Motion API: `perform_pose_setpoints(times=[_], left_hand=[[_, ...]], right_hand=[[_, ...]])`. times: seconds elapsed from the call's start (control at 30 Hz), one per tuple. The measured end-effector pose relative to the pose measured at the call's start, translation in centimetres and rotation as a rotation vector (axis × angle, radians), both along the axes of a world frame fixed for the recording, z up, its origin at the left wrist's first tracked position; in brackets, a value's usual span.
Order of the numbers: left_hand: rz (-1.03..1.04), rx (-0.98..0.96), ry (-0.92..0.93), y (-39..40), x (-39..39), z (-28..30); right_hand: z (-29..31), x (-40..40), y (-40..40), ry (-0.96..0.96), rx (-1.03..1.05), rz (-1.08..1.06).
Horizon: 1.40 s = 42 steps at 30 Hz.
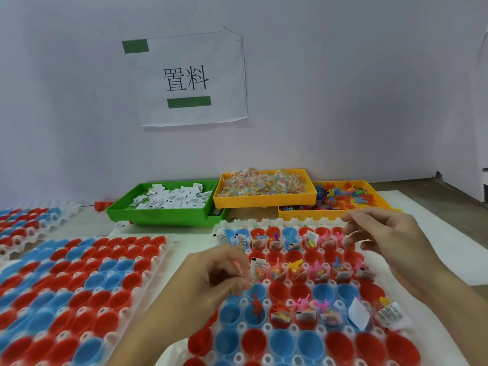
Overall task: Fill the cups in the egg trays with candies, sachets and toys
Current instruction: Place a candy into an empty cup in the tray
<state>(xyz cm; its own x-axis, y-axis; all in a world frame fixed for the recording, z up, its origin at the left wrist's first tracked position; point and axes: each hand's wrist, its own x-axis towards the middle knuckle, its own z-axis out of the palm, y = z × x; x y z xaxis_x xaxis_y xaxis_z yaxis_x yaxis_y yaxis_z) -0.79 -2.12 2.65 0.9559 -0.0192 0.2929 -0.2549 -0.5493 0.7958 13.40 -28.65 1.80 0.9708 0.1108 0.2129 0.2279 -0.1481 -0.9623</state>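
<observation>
A clear egg tray (266, 327) of red and blue cups lies in front of me; several far cups hold candy bags, white sachets and small plastic toys. My left hand (214, 276) hovers over the tray's left side, its fingers curled round clear candy bags (244, 270). My right hand (390, 241) hangs above the far right cups with fingers loosely bent; it is blurred, and whether it holds something I cannot tell. The near cups look bare.
At the back stand a green bin (158, 216) of white sachets, a yellow bin (264, 200) of candy bags and another yellow bin (377, 200) of coloured toys. Two more trays of red and blue cups (68, 291) (29, 223) lie to the left. A wall with a paper sign (187, 77) is behind.
</observation>
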Motion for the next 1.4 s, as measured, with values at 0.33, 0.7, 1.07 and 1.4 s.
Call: perform_pose_setpoints(times=[0.33,0.7,1.07,1.4], left_hand=[[-0.034,0.074,0.076,-0.43,-0.2,0.17],[-0.104,0.133,0.12,0.28,-0.23,0.3],[-0.121,0.319,0.149,-0.21,0.0,-0.28],[-0.163,0.481,0.034,-0.48,0.12,-0.46]], right_hand=[[0.16,-0.07,-0.06,-0.014,-0.001,0.001],[0.16,-0.05,-0.01,-0.028,-0.014,-0.005],[0.28,-0.02,-0.07,-0.037,-0.022,-0.011],[0.36,-0.15,-0.04,-0.037,-0.023,-0.019]])
